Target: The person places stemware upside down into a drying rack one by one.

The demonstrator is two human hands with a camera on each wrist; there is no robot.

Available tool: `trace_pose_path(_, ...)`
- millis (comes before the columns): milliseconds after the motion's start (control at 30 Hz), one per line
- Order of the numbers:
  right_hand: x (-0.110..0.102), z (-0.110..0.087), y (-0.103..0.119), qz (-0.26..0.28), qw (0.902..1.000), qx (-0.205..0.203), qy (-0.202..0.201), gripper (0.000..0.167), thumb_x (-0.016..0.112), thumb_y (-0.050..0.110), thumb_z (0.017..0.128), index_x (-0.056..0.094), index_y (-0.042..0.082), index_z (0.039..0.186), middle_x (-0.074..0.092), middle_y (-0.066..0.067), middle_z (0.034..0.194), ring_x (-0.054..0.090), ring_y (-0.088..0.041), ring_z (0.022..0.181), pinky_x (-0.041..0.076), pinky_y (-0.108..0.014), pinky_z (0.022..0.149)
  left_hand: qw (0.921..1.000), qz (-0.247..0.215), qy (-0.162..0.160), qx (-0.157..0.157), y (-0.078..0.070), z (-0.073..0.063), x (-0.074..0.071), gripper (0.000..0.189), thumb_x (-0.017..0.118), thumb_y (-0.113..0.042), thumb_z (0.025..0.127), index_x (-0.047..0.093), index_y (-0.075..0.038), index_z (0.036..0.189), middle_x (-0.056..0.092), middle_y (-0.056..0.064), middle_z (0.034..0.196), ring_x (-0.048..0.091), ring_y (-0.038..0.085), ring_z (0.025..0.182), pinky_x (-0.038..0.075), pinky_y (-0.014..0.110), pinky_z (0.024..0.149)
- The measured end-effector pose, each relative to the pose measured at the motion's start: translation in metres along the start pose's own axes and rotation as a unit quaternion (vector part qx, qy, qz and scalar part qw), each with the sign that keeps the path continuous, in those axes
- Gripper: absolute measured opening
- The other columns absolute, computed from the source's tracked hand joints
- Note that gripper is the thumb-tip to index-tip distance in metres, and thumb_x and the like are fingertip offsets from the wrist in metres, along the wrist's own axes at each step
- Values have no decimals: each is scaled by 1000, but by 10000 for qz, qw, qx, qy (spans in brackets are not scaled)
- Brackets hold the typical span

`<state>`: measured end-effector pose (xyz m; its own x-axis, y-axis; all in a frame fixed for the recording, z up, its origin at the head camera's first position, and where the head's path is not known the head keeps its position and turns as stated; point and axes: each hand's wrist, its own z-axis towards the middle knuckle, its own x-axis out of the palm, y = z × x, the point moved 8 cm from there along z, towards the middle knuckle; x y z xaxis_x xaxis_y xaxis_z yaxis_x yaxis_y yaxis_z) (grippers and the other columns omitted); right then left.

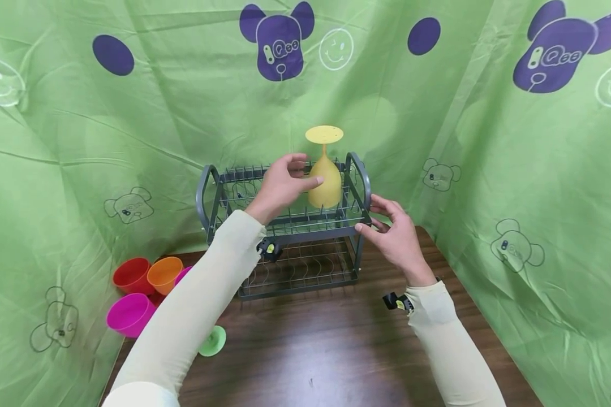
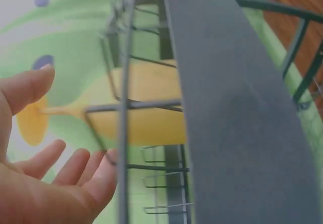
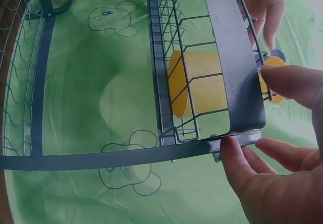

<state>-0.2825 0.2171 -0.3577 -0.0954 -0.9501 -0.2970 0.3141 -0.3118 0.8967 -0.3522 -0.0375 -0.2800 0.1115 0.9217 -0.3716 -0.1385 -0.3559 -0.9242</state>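
A yellow plastic goblet (image 1: 325, 183) stands upside down in the top tier of a dark grey two-tier dish rack (image 1: 305, 232), its round foot uppermost. My left hand (image 1: 283, 183) is beside the goblet's bowl, thumb and fingers spread apart. In the left wrist view, a gap shows between that hand (image 2: 55, 178) and the goblet (image 2: 136, 108), whose lower part is behind the rack's front bar. My right hand (image 1: 394, 234) grips the rack's right front corner; in the right wrist view, its thumb (image 3: 290, 82) and fingertips lie on the frame.
Left on the wooden table (image 1: 315, 350) are red (image 1: 132, 275), orange (image 1: 165, 274) and magenta (image 1: 130, 314) cups, partly behind my left sleeve. A green round foot (image 1: 214, 341) shows by that forearm. Green printed cloth (image 1: 183, 113) hangs behind the rack and along both sides.
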Motion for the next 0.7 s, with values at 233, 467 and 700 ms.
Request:
trace_pose_path(233, -2, -4, 0, 102, 9999, -20, 26, 75, 87, 18, 88, 52, 7, 154, 53, -11, 152, 52, -29, 143, 52, -25, 111, 9950, -442, -550, 702, -18, -60, -31, 63, 87, -38, 89, 59, -29, 144, 60, -7, 147, 58, 13, 134, 55, 38, 110)
trace_pose_path(467, 2, -8, 1, 23, 10000, -22, 13, 75, 88, 21, 89, 53, 7, 154, 54, -11, 151, 54, -30, 141, 54, -30, 111, 9840, -760, -853, 1364, -10, -138, -57, 56, 85, -24, 91, 61, -17, 142, 63, -3, 144, 60, 16, 133, 56, 36, 110)
trace_pose_path(700, 2, -26, 8, -76, 9997, -150, -162, 73, 87, 19, 90, 53, 5, 153, 55, -14, 148, 58, -32, 136, 55, -25, 108, 9808, -847, -1393, 1073, 38, -193, -82, 51, 83, -8, 91, 63, -9, 139, 67, -1, 136, 64, 18, 127, 58, 25, 103)
